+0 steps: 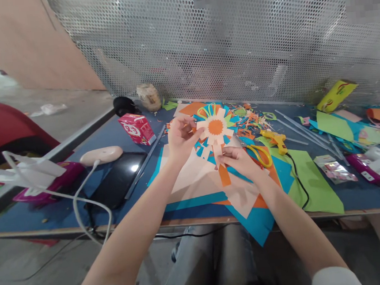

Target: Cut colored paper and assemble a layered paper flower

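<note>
A blue worktop (60, 219) is stretching before a perforated metal panel (168, 51), which is standing along its far edge; grey floor (83, 98) is showing beyond the left edge. Near the far left corner, a pinkish-red box (137, 129) is bearing white characters too blurred to read surely; a yellow box (337, 95) toward the far right corner is carrying unreadable print. Above the worktop's middle, a paper flower (215, 127) is showing flat, squared peach petals around a fringed orange centre. The left hand (184, 136) is pinching a petal, fingers nearly closed; the right hand (240, 159) is pinching a flat paper strip (224, 176), peach above, orange below, hanging beneath the flower. Smooth peach sheets (192, 173) are lying underneath toward the near edge, curly paper shreds (252, 119) are littering the far side, and a yellow plastic glue gun (274, 140) is resting right of centre.
</note>
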A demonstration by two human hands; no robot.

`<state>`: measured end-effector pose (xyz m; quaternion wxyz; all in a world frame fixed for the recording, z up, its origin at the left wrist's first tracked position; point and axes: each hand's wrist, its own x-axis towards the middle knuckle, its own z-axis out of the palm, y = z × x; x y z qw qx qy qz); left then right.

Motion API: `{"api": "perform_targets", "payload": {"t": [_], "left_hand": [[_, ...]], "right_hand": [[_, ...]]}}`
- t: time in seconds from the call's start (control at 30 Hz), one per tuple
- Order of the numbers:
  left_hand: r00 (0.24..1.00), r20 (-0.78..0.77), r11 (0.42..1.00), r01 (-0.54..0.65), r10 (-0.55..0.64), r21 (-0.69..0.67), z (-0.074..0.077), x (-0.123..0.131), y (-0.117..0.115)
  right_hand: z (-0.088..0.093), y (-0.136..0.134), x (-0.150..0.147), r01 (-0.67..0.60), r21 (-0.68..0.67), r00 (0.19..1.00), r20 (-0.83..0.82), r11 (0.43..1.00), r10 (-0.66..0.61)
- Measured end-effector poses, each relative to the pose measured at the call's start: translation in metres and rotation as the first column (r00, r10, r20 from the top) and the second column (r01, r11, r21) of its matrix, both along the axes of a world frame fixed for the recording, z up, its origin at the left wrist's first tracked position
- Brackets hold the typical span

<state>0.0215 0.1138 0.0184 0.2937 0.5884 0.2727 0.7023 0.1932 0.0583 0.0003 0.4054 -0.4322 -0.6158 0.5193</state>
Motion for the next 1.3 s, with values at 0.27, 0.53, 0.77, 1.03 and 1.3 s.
{"api": "perform_targets", "payload": {"t": [0.27, 0.53, 0.77, 1.03, 1.3], "left_hand": [[1.000, 0.001, 1.000, -0.002, 0.002, 0.012, -0.001, 0.000, 0.001], [1.000, 0.015, 1.000, 0.012, -0.012, 0.007, -0.001, 0.000, 0.001], [0.999, 0.010, 0.999, -0.037, 0.037, -0.018, -0.002, -0.003, 0.006], [0.989, -0.029, 0.923, -0.146, 0.145, -0.357, -0.018, -0.027, 0.035], [0.856, -0.512, 0.877, -0.301, 0.074, -0.375, -0.015, -0.035, 0.018]], "right_hand": [[0.005, -0.002, -0.001, -0.020, 0.029, 0.999, 0.028, 0.999, 0.019], [0.003, -0.002, 0.000, -0.033, 0.036, 0.999, 0.028, 0.999, 0.032], [0.003, 0.000, 0.001, -0.041, 0.053, 0.999, 0.009, 0.998, 0.041], [-0.001, 0.012, 0.010, 0.080, 0.012, 0.996, -0.028, 0.997, -0.080], [-0.001, 0.015, 0.011, 0.204, 0.043, 0.973, -0.121, 0.978, -0.198]]}}
